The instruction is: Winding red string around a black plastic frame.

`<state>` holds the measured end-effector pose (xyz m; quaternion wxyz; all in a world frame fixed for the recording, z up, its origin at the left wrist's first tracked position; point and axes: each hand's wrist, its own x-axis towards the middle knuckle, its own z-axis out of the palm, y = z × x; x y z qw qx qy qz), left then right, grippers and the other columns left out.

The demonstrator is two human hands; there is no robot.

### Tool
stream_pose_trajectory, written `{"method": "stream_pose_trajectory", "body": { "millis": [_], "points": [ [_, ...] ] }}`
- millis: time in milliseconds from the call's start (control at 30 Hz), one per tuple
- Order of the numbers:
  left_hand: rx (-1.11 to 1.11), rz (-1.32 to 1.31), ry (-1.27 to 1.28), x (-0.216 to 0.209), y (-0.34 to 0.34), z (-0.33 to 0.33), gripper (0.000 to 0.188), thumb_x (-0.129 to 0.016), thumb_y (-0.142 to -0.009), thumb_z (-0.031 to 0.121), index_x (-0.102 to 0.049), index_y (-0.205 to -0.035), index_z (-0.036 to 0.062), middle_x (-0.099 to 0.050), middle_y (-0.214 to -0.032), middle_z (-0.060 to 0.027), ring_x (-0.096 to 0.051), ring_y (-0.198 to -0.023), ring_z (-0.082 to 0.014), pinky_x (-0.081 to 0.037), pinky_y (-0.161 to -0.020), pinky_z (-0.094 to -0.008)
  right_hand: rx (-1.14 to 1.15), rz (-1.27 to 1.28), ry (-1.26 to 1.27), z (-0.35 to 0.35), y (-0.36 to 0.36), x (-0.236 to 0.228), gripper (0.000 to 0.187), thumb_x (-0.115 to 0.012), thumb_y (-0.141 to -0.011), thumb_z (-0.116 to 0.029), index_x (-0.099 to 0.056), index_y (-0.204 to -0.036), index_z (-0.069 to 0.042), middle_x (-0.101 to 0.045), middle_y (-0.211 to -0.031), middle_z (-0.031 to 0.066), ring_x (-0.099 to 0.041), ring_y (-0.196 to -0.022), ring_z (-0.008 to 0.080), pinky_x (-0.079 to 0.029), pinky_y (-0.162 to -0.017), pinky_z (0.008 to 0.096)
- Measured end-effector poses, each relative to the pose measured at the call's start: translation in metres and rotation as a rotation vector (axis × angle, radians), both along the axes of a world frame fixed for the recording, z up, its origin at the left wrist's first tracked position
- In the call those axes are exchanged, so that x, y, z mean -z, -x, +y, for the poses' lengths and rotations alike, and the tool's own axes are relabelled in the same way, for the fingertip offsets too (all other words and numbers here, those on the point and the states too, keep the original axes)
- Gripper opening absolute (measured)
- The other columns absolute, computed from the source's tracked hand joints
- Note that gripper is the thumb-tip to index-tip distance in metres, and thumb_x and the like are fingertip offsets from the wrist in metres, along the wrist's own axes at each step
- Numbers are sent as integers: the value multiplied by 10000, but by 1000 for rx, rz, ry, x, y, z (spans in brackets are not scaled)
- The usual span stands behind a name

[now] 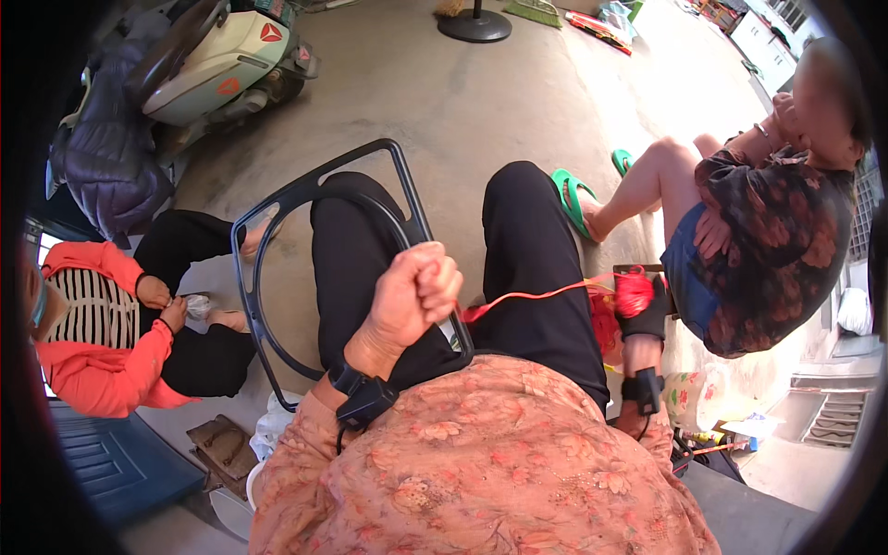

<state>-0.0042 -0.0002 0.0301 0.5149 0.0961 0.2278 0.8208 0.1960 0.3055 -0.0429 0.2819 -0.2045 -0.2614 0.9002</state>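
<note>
My left hand (413,294) is a closed fist around the side bar of a dark chair-like frame (259,313). The frame leans across my left thigh, with a curved bar inside its outer bars. A red-orange cord (532,294) runs from beside this fist, over my right thigh, to a bundle of red cord (634,291). My right hand (645,317), in a dark glove, is closed on that bundle beside my right knee. Its fingers are partly hidden. More red material (606,328) shows below the bundle, its kind unclear.
At the left sits a person in a coral jacket (102,365), both hands at a small pale thing. Another person in a dark flowered top (772,245) sits at the right, green sandals (578,202) near my knee. A scooter (222,69) and a round black stand base (474,26) are farther off.
</note>
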Motion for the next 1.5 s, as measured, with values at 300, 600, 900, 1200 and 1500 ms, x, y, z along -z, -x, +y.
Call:
{"method": "stream_pose_trajectory", "body": {
  "millis": [300,600,900,1200,1500],
  "points": [
    [-388,1220,465,-15,-22,7,231,-559,-866,130,-568,-668,11,-538,-1244,-168,-559,-1002,-196,-432,-811,-301,-128,-403,-602,-12,4,-55,166,-590,-870,-186,-561,-916,-29,-551,-785,57,-576,-689,170,-472,-676,313],
    [-486,1306,445,-9,-23,3,204,-597,-861,131,-561,-706,4,-534,-1233,-172,-609,-833,-186,-469,-710,-275,-899,-344,-944,-130,102,-115,179,-687,-763,-8,-606,-923,-8,-648,-774,53,-604,-695,84,-504,-620,250],
    [-1049,1387,759,-4,-14,-9,81,-588,-849,57,-618,-803,-2,-624,-864,-111,-608,-732,-223,-491,-659,-316,-678,-91,-304,-126,89,-75,163,-626,-824,-86,-595,-961,-3,-601,-807,61,-567,-730,136,-456,-668,268],
    [-811,1228,686,-10,-32,-13,211,-594,-878,150,-566,-742,-8,-520,-691,-120,-544,-631,-283,-419,-585,-351,-567,-71,-662,-138,109,-64,292,-605,-828,-108,-564,-1091,12,-597,-930,63,-558,-784,147,-457,-669,258],
    [-792,1049,611,-10,-31,-9,261,-567,-913,150,-535,-715,-17,-456,-626,-85,-441,-579,-167,-382,-563,-300,-762,-173,-612,-139,98,-57,139,-598,-832,-75,-561,-942,1,-605,-765,65,-602,-650,168,-498,-619,282]
  ]
}}
